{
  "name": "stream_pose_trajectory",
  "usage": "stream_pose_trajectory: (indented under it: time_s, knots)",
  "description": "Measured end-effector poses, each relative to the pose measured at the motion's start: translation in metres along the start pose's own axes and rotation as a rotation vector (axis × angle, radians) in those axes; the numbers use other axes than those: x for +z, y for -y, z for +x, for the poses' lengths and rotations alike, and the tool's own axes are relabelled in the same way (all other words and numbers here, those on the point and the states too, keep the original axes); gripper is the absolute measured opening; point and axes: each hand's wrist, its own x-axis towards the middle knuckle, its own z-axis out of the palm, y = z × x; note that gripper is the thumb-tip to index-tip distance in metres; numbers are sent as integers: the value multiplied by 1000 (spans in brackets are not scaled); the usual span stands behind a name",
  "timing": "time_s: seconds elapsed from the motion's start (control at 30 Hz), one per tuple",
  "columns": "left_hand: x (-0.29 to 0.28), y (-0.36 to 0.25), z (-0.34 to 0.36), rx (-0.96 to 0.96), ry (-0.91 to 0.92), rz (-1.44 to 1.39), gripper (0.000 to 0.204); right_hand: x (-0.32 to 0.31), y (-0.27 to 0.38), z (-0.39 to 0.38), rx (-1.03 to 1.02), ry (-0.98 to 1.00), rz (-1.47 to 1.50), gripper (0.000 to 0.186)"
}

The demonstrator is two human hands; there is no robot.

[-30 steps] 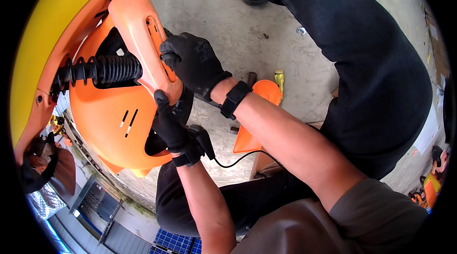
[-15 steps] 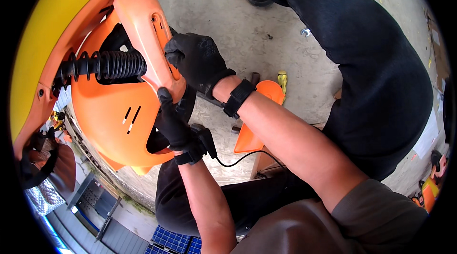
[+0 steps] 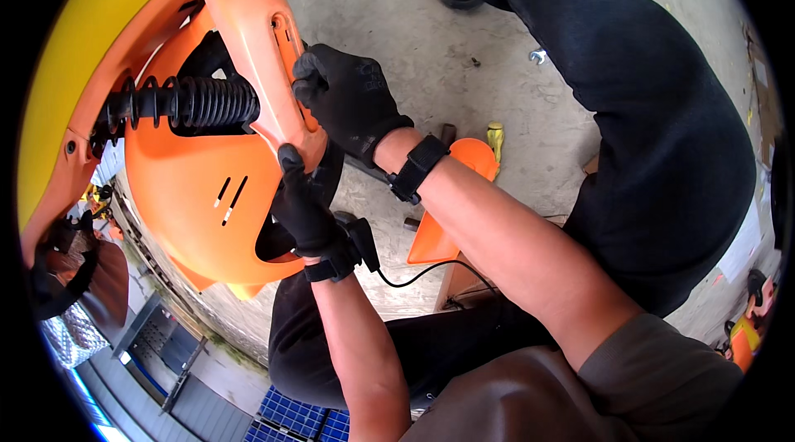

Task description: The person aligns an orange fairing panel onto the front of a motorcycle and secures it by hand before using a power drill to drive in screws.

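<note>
An orange plastic cover (image 3: 252, 36) with a long recessed slot lies over the end of a black coil-spring shock absorber (image 3: 215, 101). At its lower end, my left hand (image 3: 305, 210) in a black glove is closed on the cover, thumb on top, the other fingers largely hidden. My right hand (image 3: 352, 103), also gloved, is closed with curled fingertips at the slot on the cover's right side; anything pinched there is hidden. Beneath both is a rounded orange mudguard (image 3: 190, 210) with two narrow slits.
Yellow and orange bodywork (image 3: 74, 69) curves along the left. On the floor lie an orange plastic piece (image 3: 472, 159), a yellow-handled tool (image 3: 495, 140) and a small metal wrench-like piece (image 3: 538, 55). A black cable (image 3: 406, 283) runs from my left wrist. My bent legs flank the work.
The whole view has shifted slightly. My right hand has turned a little at the slot, while my left hand keeps its hold on the cover.
</note>
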Motion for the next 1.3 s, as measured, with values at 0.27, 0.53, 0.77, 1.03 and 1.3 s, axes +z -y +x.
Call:
stream_pose_trajectory:
  time_s: [0.27,0.53,0.77,1.03,1.3]
  knots:
    - [9,-6,-4,76,-5,37,44,-8,-6,6,-50,100,-35,12]
    - [-1,2,0,37,-40,68,47,-5,-9,4,-121,76,-57,12]
    - [-1,2,1,73,-31,104,48,-4,-9,2,-99,67,-92,10]
    - [-6,7,4,123,-66,178,32,-1,-9,1,-79,49,-129,11]
    - [-5,8,5,120,-41,136,33,-3,-4,3,-147,29,-253,10]
